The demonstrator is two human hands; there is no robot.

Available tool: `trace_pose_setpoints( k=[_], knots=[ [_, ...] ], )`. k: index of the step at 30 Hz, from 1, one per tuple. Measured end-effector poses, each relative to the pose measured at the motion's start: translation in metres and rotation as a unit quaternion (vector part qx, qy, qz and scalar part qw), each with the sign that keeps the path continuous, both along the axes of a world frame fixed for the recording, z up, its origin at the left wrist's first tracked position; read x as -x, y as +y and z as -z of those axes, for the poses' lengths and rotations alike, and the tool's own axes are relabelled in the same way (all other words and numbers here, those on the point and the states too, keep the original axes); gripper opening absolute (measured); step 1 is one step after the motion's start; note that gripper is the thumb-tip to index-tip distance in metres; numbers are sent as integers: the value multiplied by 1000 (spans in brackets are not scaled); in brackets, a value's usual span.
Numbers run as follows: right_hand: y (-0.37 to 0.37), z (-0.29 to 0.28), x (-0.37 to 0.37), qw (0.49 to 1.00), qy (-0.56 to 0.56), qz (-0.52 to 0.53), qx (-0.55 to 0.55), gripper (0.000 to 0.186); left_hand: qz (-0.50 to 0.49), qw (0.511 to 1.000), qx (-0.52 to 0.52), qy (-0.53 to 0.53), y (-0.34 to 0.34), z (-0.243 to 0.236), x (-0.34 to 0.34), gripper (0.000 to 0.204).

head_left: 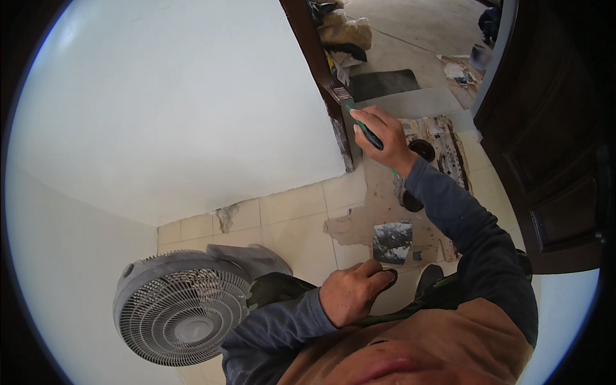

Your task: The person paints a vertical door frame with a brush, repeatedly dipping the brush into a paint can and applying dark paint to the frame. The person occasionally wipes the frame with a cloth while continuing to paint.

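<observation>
My right hand (383, 138) is closed round the green and black handle of a paintbrush (369, 136). Its bristle end meets the dark brown door frame (326, 80) at the edge of the white wall. Lower down, the frame's surface looks patchy and worn. Close to my body, my left hand (351, 292) is curled into a fist. A small dark end sticks out beside its thumb, but I cannot make out what it is. Below my right wrist, a round container with dark brown contents (421, 150) stands on stained cardboard; a second dark round shape is partly behind the forearm.
A grey floor fan (192, 314) stands at the lower left by the white wall (173, 109). At the right is a dark panelled door (552, 160). Torn cardboard (384, 192) and a printed sheet (393, 242) lie on the tiles. Bags (346, 32) are piled beyond the doorway.
</observation>
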State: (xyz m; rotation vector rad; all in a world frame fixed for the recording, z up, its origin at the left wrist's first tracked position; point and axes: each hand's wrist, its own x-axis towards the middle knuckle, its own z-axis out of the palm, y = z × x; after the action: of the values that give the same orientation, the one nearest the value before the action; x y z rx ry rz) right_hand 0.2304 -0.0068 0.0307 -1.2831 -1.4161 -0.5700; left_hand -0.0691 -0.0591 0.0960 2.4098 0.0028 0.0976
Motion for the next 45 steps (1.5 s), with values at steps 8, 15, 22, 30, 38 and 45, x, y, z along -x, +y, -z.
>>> trace_pose_setpoints(
  k=[8, 15, 22, 30, 38, 45],
  knots=[
    [-6, 31, 6, 999, 18, 8, 45, 29, -1, 1000, -1, -10, 1, 1, -1, 43],
    [-22, -6, 9, 994, 108, -16, 34, 18, -15, 1000, -21, -5, 0, 0, 2, 36],
    [-2, -71, -18, 963, 169, 1, 209, 17, 6, 1000, -20, -10, 1, 2, 3, 32],
    [19, -114, -21, 976, 153, 11, 156, 17, 8, 999, -20, -31, 3, 5, 9, 28],
    [18, -159, -27, 994, 102, -26, 41, 18, 5, 999, -18, -32, 4, 7, 11, 27],
    [1, -160, -12, 985, 94, 14, 143, 15, 7, 1000, -14, -19, 5, 13, 6, 29]
  ],
)
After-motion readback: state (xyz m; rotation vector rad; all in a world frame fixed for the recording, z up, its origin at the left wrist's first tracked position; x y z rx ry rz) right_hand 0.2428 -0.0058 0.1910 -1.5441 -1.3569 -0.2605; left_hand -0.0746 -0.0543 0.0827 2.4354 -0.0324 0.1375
